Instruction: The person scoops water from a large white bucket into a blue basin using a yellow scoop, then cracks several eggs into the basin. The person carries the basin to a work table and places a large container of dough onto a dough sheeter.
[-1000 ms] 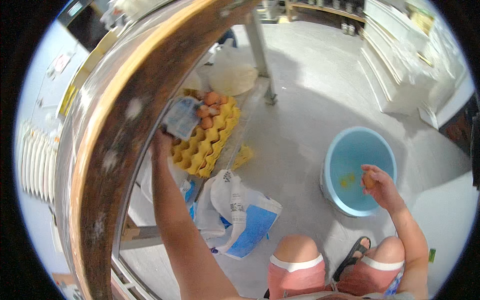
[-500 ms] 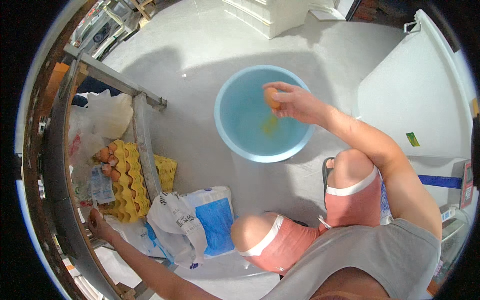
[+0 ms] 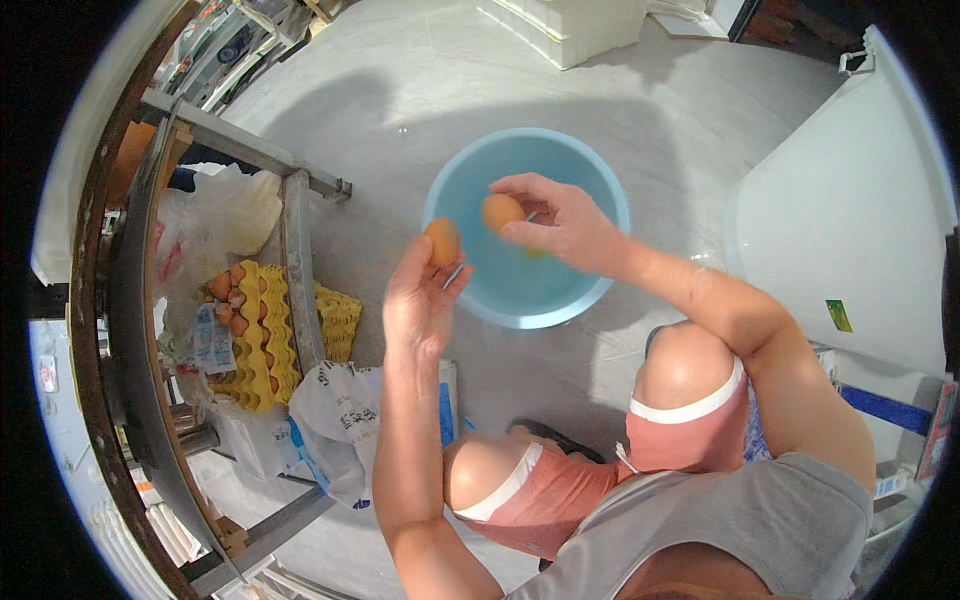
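My left hand [image 3: 420,300] pinches a brown egg [image 3: 442,242] upright at its fingertips, near the left rim of a light blue plastic tub [image 3: 437,205]. In my right hand [image 3: 565,228], above the tub, is a second brown egg [image 3: 502,213], held between thumb and fingers. The two eggs are close but apart. Below my right hand a yellow patch [image 3: 535,252] shows inside the tub; what it is I cannot make out fully, as the hand covers part of it.
Stacked yellow egg trays [image 3: 262,340] with brown eggs [image 3: 228,285] stand on a metal-framed shelf [image 3: 298,225] at the left. A white and blue bag [image 3: 340,420] lies beside it. A large white container [image 3: 830,210] is at the right, and a white box [image 3: 570,30] at the far side.
My left hand has come from the shelf at the left to the tub and now shows an egg. My right hand has shifted slightly left with its egg.
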`<state>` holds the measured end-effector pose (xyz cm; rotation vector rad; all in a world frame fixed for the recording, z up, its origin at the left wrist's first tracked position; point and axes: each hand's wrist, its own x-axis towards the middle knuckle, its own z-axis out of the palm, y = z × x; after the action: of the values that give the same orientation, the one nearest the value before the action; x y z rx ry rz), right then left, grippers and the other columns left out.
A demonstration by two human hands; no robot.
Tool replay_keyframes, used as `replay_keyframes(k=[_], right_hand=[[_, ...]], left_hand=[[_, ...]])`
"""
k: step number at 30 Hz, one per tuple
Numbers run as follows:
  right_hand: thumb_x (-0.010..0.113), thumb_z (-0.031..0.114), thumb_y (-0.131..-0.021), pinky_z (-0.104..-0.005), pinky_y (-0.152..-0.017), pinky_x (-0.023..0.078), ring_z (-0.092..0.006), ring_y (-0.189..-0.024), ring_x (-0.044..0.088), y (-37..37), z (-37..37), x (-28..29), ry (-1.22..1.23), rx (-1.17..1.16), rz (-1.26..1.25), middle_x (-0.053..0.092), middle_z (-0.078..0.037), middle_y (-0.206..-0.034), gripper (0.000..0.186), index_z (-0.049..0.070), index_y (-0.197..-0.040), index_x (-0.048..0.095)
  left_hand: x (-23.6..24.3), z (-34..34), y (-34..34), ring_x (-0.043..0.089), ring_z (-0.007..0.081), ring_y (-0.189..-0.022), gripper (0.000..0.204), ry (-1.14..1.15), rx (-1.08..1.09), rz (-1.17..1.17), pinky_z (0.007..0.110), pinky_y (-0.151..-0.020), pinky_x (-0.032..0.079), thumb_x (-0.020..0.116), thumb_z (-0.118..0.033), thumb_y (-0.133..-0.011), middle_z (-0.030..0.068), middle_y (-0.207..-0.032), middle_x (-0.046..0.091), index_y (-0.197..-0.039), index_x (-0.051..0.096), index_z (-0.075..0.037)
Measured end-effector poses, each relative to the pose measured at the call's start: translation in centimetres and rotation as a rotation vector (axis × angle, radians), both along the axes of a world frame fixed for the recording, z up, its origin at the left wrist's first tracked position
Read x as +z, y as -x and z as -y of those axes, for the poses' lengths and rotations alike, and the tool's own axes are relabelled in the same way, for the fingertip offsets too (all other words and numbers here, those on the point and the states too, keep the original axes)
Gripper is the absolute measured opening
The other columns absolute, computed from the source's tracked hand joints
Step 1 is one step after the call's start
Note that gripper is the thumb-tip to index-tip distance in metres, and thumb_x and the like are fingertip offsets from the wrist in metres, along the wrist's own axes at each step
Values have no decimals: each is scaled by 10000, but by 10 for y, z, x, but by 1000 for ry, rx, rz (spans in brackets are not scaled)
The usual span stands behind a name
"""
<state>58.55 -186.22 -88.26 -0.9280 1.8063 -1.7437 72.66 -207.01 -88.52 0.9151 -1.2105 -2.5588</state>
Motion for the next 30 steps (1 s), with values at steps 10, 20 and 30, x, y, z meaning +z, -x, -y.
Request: replay_keyframes(k=[10,20,30], right_hand=[[833,206,-912,-423,-987,589,-356,-1174,688,11,-10,-2,62,-227,-684,679,-168,-1344,546,68,-1408,650],[805,183,-934,-415,-974,589,-342,-1149,701,10,-16,0,60,-239,-551,708,-166,-1264,535,34,-1417,631],[763,309,-979,-304,-682,521,-123,-763,611,30,-17,-14,-120,57,530,689,-71,-921,539,-60,-1355,646]], left_hand=[[6,-51,52,675,227,-1121,378,23,-7,9,410,-1020,586,643,-261,-1115,137,-1249,678,-1347,637,38],[3,-52,52,675,234,-1058,364,26,-2,14,403,-956,609,602,-278,-1138,138,-1227,666,-1348,601,19],[1,-48,45,697,234,-997,415,119,-145,24,383,-887,630,558,-244,-1137,161,-1247,671,-1435,566,46]])
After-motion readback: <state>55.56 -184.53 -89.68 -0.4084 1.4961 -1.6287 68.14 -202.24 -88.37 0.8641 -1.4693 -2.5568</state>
